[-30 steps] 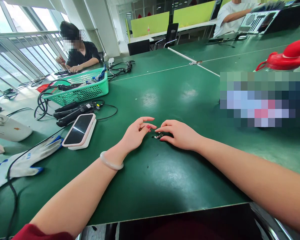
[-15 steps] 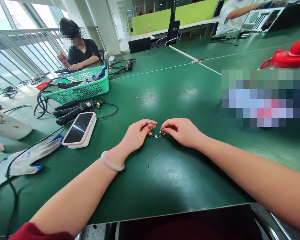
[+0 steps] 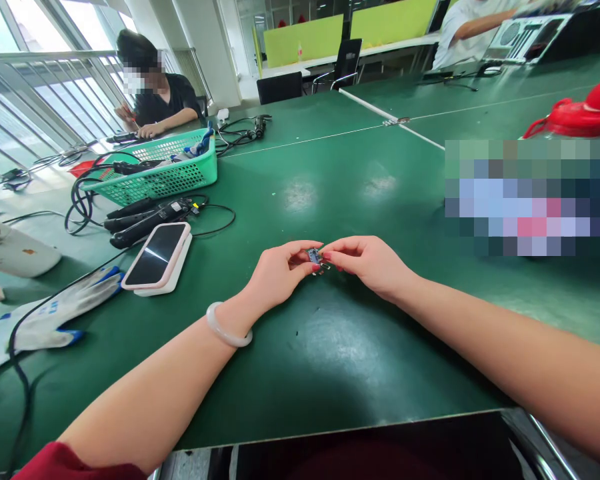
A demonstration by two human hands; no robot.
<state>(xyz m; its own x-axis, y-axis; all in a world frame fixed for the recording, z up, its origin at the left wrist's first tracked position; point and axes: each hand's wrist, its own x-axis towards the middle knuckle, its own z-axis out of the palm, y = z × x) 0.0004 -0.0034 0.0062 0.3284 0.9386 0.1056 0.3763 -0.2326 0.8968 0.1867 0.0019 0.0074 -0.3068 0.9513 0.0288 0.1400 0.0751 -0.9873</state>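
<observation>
Head view: left hand (image 3: 280, 270) pinches a small electronic part (image 3: 314, 256); right hand (image 3: 373, 262) nearly closes beside it, its hold unclear.

Bright daylight (pale glare on tabletop (image 3: 340, 207))

1 component (image 3: 314, 255) sits between left hand (image 3: 275, 272) and right hand (image 3: 373, 263), above table (image 3: 280, 373); 1 phone (image 3: 157, 257) lies left, before 1 basket (image 3: 173, 179).
</observation>
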